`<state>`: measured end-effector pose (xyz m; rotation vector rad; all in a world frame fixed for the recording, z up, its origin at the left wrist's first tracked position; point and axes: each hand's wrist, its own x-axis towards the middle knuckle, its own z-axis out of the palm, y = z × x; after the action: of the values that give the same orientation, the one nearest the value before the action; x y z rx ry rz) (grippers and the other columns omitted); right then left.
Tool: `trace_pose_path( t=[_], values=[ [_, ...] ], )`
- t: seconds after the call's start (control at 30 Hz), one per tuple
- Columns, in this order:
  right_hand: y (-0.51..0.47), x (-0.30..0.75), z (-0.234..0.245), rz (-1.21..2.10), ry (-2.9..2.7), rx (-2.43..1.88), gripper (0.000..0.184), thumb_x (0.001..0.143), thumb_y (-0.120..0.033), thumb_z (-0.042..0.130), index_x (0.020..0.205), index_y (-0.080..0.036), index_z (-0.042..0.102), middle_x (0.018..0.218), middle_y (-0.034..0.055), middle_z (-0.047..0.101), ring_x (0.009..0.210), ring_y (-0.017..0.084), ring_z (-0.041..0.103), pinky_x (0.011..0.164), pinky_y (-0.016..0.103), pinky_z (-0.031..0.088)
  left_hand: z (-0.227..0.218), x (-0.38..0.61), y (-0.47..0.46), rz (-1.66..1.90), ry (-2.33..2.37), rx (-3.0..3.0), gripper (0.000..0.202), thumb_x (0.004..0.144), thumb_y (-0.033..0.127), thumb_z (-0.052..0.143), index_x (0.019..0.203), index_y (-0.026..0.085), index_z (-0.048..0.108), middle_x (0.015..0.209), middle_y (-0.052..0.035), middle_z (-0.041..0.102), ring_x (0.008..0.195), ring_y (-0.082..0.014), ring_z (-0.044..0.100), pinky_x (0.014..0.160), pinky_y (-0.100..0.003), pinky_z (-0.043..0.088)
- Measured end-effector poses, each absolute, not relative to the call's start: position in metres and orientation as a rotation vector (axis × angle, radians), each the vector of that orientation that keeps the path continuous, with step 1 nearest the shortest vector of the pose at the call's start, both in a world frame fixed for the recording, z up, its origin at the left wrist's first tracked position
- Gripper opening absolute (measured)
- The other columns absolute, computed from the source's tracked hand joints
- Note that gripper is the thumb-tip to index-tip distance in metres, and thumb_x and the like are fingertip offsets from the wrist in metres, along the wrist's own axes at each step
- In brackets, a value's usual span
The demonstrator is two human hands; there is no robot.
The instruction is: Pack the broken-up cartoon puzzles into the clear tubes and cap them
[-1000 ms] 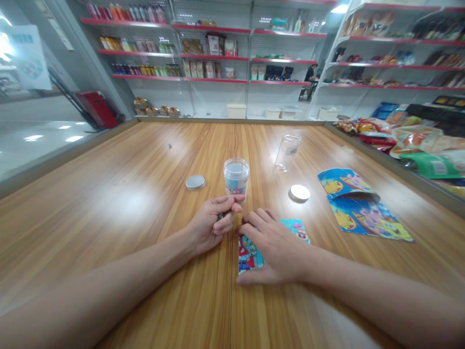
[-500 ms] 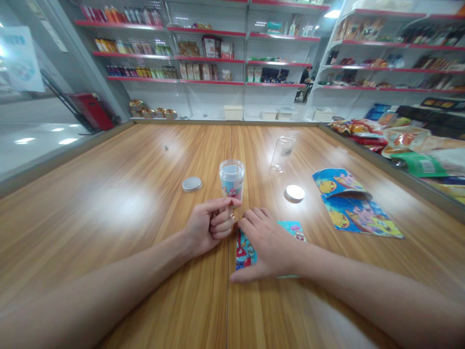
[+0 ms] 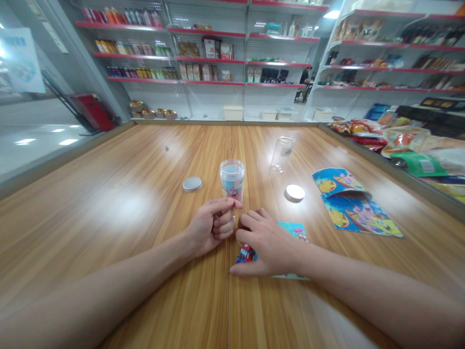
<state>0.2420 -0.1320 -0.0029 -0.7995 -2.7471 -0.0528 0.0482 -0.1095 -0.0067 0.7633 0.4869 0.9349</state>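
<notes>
A clear plastic jar (image 3: 232,179) with a cartoon-printed lining stands upright on the table, just beyond my left hand (image 3: 215,224). The fingers of that hand are curled and the thumb and forefinger pressed together; anything inside them is hidden. My right hand (image 3: 269,242) rests over a cartoon-printed sheet (image 3: 295,231), palm down. Its fingers are bent and the thumb stands apart from them, leaving part of the print showing between. Much of the sheet is covered by this hand. A silver lid (image 3: 192,184) lies left of the jar, and another lid (image 3: 294,193) lies to the right.
A second clear jar (image 3: 282,154) stands tilted-looking farther back. Blue cartoon sheets (image 3: 358,203), the upper one curling, lie on the right. A tiny object (image 3: 166,148) sits at the back left. Packaged goods (image 3: 407,135) are piled beyond the table's right edge; stocked shelves (image 3: 210,58) stand behind.
My right hand's fingers have bent a little more over the sheet, and the thumb has risen slightly. My left hand has barely moved. The jars and lids stay in place.
</notes>
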Motion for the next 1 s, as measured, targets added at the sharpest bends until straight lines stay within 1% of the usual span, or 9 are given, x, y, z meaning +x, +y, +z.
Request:
trace_pose_path(
  t=[0.2,0.3,0.4,0.53,0.7,0.77,0.87,0.93,1.0],
  values=[
    [-0.128,0.242,-0.011,-0.004,-2.732,-0.619,0.043,0.089,-0.058,0.059,0.074,-0.018,0.058,0.078,0.0036,0.06,0.077,0.019,0.053,0.074,0.034,0.038,-0.009,0.05,-0.11,0.934,0.513,0.799,0.018,0.092,0.026,0.056,0.089,0.012,0.067,0.042,0.0097,0.024,0.036,-0.0042,0.014,0.033,-0.014,0.017],
    [-0.126,0.242,-0.012,0.029,-2.711,-0.581,0.038,0.088,-0.052,0.062,0.07,-0.019,0.056,0.07,0.0019,0.059,0.071,0.017,0.053,0.068,0.031,0.036,-0.009,0.051,-0.111,0.926,0.549,0.817,0.017,0.092,0.028,0.058,0.089,0.012,0.066,0.042,0.0099,0.025,0.036,-0.0038,0.014,0.032,-0.014,0.016],
    [-0.127,0.242,-0.012,0.066,-2.676,-0.557,0.032,0.087,-0.043,0.063,0.067,-0.019,0.054,0.063,-0.0004,0.056,0.062,0.015,0.05,0.06,0.03,0.033,-0.008,0.052,-0.111,0.916,0.582,0.833,0.018,0.091,0.029,0.058,0.089,0.013,0.065,0.044,0.0098,0.027,0.036,-0.0036,0.014,0.032,-0.013,0.016],
    [-0.127,0.241,-0.012,0.02,-2.602,-0.48,0.029,0.086,-0.031,0.059,0.062,-0.02,0.049,0.056,-0.002,0.052,0.054,0.013,0.046,0.055,0.03,0.029,-0.005,0.055,-0.113,0.905,0.633,0.837,0.018,0.091,0.031,0.058,0.09,0.014,0.064,0.046,0.0093,0.029,0.036,-0.0036,0.016,0.033,-0.014,0.015],
    [-0.127,0.24,-0.01,-0.039,-2.405,-0.346,0.026,0.088,-0.023,0.056,0.064,-0.021,0.046,0.056,-0.0033,0.05,0.054,0.011,0.045,0.054,0.028,0.032,0.0,0.061,-0.128,0.88,0.681,0.697,0.019,0.091,0.032,0.055,0.089,0.014,0.061,0.051,0.0089,0.03,0.037,-0.0029,0.016,0.033,-0.013,0.015],
    [-0.128,0.241,-0.007,-0.04,-2.309,-0.313,0.024,0.088,-0.02,0.057,0.066,-0.021,0.046,0.058,-0.0032,0.051,0.056,0.011,0.046,0.056,0.027,0.035,0.002,0.064,-0.136,0.796,0.71,0.627,0.021,0.091,0.035,0.056,0.086,0.015,0.059,0.052,0.0087,0.032,0.036,-0.0024,0.015,0.033,-0.013,0.013],
    [-0.13,0.243,-0.003,-0.03,-2.182,-0.289,0.023,0.087,-0.017,0.061,0.071,-0.021,0.045,0.061,-0.0031,0.05,0.058,0.011,0.045,0.057,0.027,0.036,0.004,0.067,-0.142,0.651,0.729,0.575,0.026,0.091,0.042,0.055,0.083,0.017,0.056,0.054,0.0071,0.04,0.035,-0.0018,0.016,0.033,-0.012,0.01],
    [-0.131,0.243,0.0,-0.019,-2.13,-0.295,0.025,0.088,-0.019,0.062,0.072,-0.022,0.043,0.062,-0.0031,0.049,0.058,0.012,0.045,0.056,0.028,0.036,0.005,0.068,-0.142,0.534,0.71,0.555,0.036,0.092,0.05,0.053,0.078,0.017,0.054,0.052,0.0056,0.043,0.035,-0.0022,0.017,0.033,-0.012,0.009],
    [-0.132,0.24,0.001,0.039,-2.142,-0.313,0.027,0.092,-0.023,0.06,0.072,-0.022,0.042,0.064,-0.0024,0.05,0.059,0.012,0.046,0.057,0.028,0.038,0.003,0.069,-0.142,0.386,0.675,0.549,0.049,0.09,0.061,0.05,0.071,0.016,0.052,0.048,0.0042,0.042,0.034,-0.0034,0.019,0.032,-0.014,0.008]
  ],
)
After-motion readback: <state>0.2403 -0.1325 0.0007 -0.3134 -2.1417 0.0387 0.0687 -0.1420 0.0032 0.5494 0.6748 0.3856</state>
